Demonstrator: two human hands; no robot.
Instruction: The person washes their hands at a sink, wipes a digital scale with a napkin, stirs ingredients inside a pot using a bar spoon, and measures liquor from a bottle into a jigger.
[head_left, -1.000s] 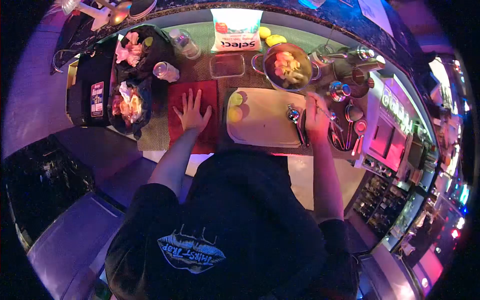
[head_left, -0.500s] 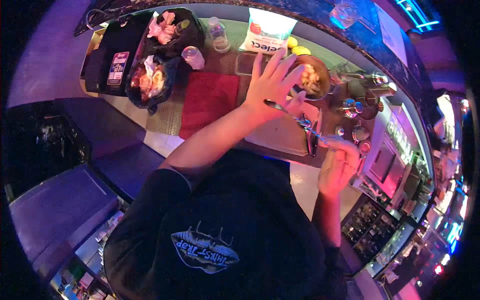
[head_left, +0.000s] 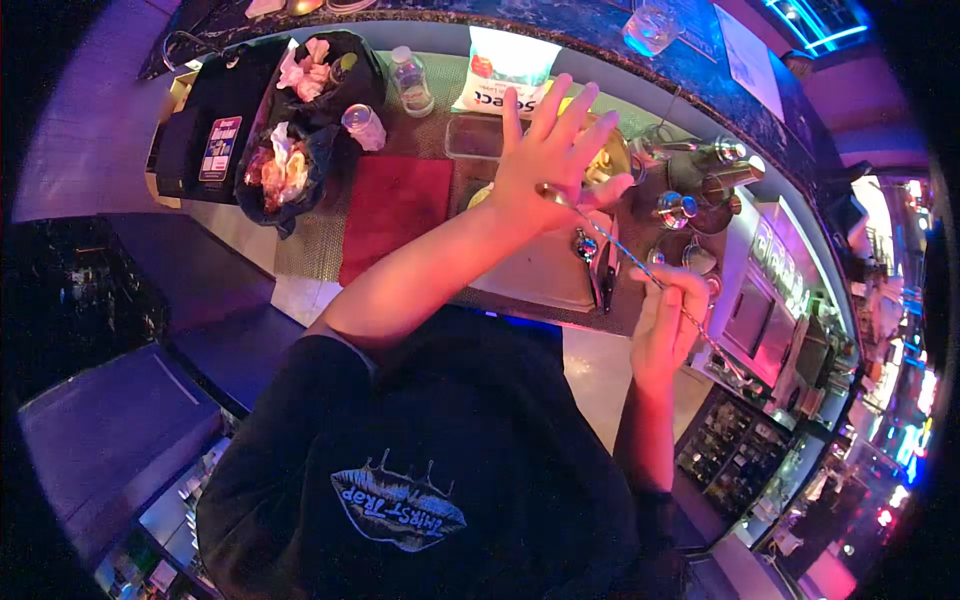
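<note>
My left hand [head_left: 556,150] is spread wide over the work surface, palm down, its fingers stretched out. In my right hand [head_left: 668,325] is a long bar spoon [head_left: 612,243] with a twisted shaft, pinched between bent fingers. The spoon slants up and left, and its bowl end lies over the back of my left hand near the wrist; whether it touches the skin I cannot tell. Behind my left fingers a bowl of pale cut pieces [head_left: 603,165] is partly hidden. Below the shaft lies a cutting board [head_left: 540,272], with a small metal tool [head_left: 585,245] at its right edge.
Left of the board lies a red cloth [head_left: 398,215]. Two black-lined bins [head_left: 277,175] hold scraps and paper. A clear bottle [head_left: 411,80], a jar [head_left: 364,128] and a white bag [head_left: 508,68] stand along the back. Metal bar tools [head_left: 676,208] crowd the right side.
The view has shifted, so the counter items appear further left. My left hand stays spread, and the bar spoon remains in my right hand, its shaft now showing more clearly.
</note>
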